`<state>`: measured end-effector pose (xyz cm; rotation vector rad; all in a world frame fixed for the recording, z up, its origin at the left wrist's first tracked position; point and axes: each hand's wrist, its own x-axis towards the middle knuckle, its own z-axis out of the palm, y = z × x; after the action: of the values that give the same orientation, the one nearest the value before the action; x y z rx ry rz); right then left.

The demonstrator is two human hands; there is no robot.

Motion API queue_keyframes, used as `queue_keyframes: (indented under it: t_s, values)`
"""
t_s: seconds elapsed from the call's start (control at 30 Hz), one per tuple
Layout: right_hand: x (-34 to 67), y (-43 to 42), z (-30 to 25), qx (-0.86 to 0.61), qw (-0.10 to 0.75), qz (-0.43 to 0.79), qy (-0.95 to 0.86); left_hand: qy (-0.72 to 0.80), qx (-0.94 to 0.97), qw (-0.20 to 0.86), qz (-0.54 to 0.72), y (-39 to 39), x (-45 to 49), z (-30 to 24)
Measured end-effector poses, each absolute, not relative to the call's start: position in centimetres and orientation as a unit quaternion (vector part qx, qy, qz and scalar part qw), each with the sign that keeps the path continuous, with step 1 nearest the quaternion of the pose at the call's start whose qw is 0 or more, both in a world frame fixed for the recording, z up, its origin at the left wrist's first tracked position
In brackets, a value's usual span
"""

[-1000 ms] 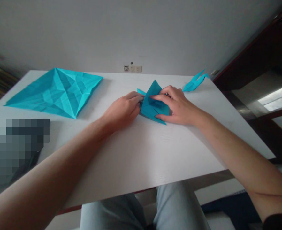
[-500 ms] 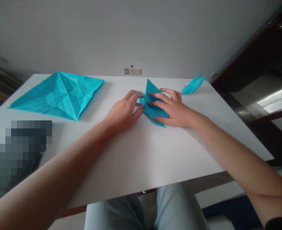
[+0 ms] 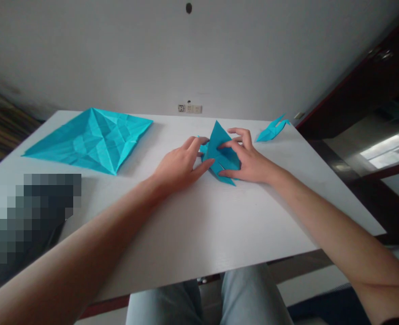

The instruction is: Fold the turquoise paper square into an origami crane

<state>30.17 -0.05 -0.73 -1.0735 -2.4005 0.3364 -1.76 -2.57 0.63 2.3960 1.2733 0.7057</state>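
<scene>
Between my hands on the table stands a partly folded sheet of bright blue origami paper (image 3: 228, 155), with one pointed flap raised. My left hand (image 3: 182, 161) grips its left edge, the thumb across the front and the fingers behind. My right hand (image 3: 253, 159) holds the right side, with a finger against the raised flap and the thumb low on the front fold. Its other fingers are lifted and partly hidden. A finished blue paper crane (image 3: 272, 130) sits beyond my right hand, at the back right.
A creased, unfolded blue paper sheet (image 3: 94, 141) lies at the back left of the white table (image 3: 185, 234). A blurred-out object (image 3: 30, 216) is at the left front. Wall sockets (image 3: 189, 109) are behind the table. A dark door frame (image 3: 358, 85) stands at the right.
My left thumb has moved right onto the front of the paper. My right fingers, earlier spread flat over the flap, have drawn back and bent. The view has tilted up slightly.
</scene>
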Motion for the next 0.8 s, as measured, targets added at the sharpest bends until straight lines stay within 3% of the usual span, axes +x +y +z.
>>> queue_keyframes:
  t_s: [0.33, 0.8]
  values:
    - [30.1, 0.7, -0.6, -0.408, 0.266, 0.137, -0.862, 0.450, 0.838, 0.178, 0.252, -2.6, -1.6, 0.5]
    - [29.6, -0.6, 0.6, -0.378, 0.179, 0.213, -0.883, 0.426, 0.829, 0.195, 0.305, -1.8, -2.2, 0.2]
